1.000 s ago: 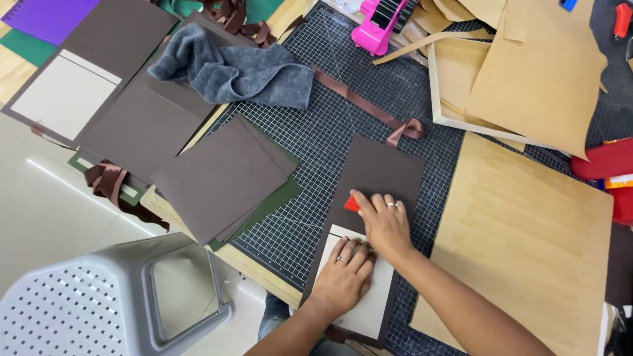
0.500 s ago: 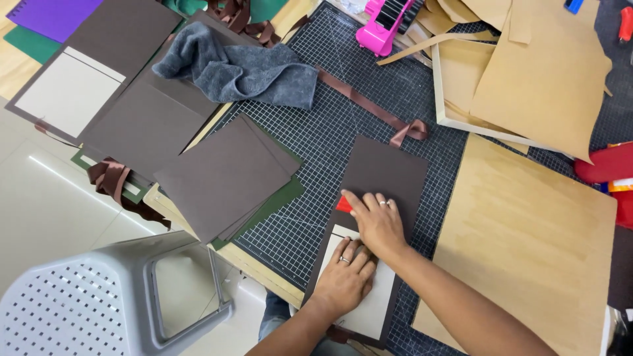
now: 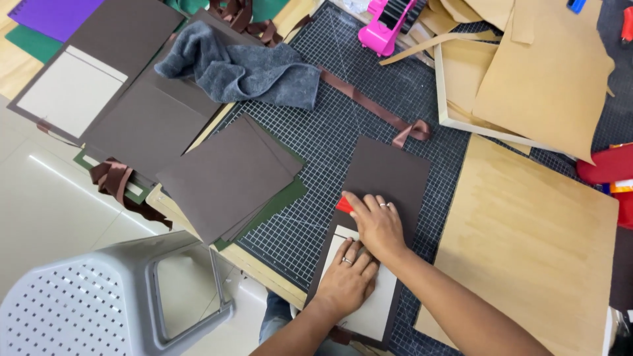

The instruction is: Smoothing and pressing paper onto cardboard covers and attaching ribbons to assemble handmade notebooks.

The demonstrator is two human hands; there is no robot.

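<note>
A dark brown card cover (image 3: 389,175) lies on the gridded cutting mat (image 3: 330,142), with a pale board panel (image 3: 372,310) stuck on its near half. My left hand (image 3: 346,277) presses flat on that pale panel. My right hand (image 3: 376,221) lies just beyond it on the brown card, gripping a small red tool (image 3: 343,205) whose tip pokes out at the card's left edge. Both forearms come in from the bottom of the view.
A stack of brown and green cards (image 3: 227,175) lies left of the mat. A grey towel (image 3: 241,69) and a brown ribbon (image 3: 376,109) are farther back. A pink tape dispenser (image 3: 386,23) stands at the top. Plywood boards (image 3: 534,231) lie right, a grey plastic stool (image 3: 99,303) lower left.
My right hand with the red tool has slid slightly to the left along the card. My left hand stays pressed on the pale panel.
</note>
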